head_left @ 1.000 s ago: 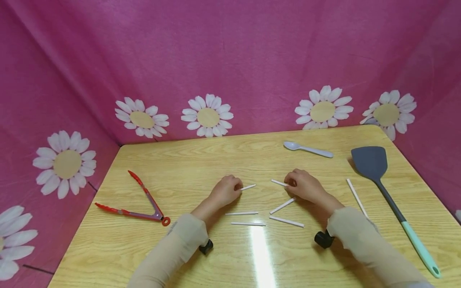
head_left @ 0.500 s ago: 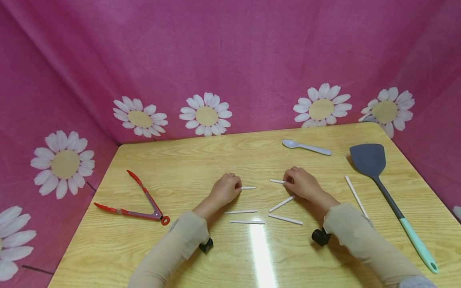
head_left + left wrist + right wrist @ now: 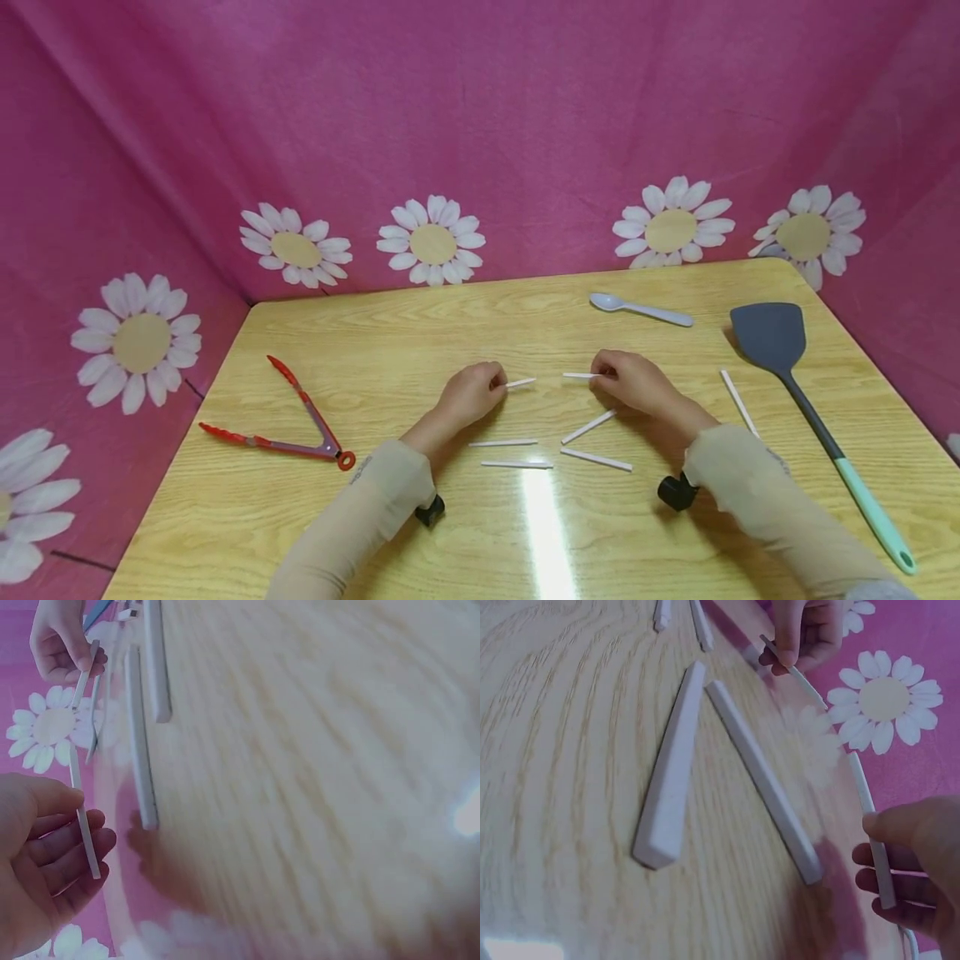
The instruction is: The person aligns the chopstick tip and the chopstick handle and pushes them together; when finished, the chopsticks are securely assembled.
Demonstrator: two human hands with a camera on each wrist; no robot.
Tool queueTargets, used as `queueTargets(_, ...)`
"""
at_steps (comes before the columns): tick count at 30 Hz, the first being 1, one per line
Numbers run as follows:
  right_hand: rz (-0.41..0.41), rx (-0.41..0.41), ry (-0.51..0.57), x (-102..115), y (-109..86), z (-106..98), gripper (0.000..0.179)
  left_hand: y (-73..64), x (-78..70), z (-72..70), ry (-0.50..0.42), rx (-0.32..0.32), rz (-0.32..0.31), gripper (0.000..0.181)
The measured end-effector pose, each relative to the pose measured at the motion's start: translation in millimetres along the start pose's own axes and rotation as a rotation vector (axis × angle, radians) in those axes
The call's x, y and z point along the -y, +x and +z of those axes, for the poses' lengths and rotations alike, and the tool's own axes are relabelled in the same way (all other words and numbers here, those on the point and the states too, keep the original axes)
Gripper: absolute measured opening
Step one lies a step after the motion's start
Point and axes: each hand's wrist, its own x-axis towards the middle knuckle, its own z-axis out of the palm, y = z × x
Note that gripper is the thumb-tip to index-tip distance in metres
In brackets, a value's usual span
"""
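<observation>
My left hand (image 3: 471, 393) pinches a thin white stick (image 3: 84, 832) between thumb and fingers, its free end pointing right. Opposite it, my right hand (image 3: 632, 382) pinches another white stick (image 3: 876, 840) whose free end points left. A gap separates the two held sticks in the head view. Nearer the body, two white sticks (image 3: 502, 442) lie almost parallel on the table below the left hand. Beneath the right hand, a slanted white stick (image 3: 588, 427) and a second white stick (image 3: 596, 460) form a V with their left ends close together.
Red-tipped tongs (image 3: 322, 446) lie spread at the left of the wooden table (image 3: 375, 333). A pale spoon (image 3: 641, 310) is at the back. On the right are a lone white stick (image 3: 740, 404) and a grey spatula (image 3: 787, 375) with a mint handle. Pink flowered cloth (image 3: 525, 125) surrounds the table.
Both held sticks have changed tilt slightly in the fingers; the left one's free end has tipped up again. The hands stay about in place and the sticks on the table have not moved.
</observation>
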Motion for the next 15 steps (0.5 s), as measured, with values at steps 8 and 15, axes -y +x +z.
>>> queueTargets(8, -0.056, -0.041, 0.071, 9, -0.7, -2, 0.006, -0.8, -7.9, -2.7, -0.155, -0.005, 0.009, 0.004)
queueTargets(15, -0.046, -0.050, 0.116, 16, -0.3, -4, 0.005, -0.9, -13.2, -6.1, -0.220, -0.019, 0.040, 0.004)
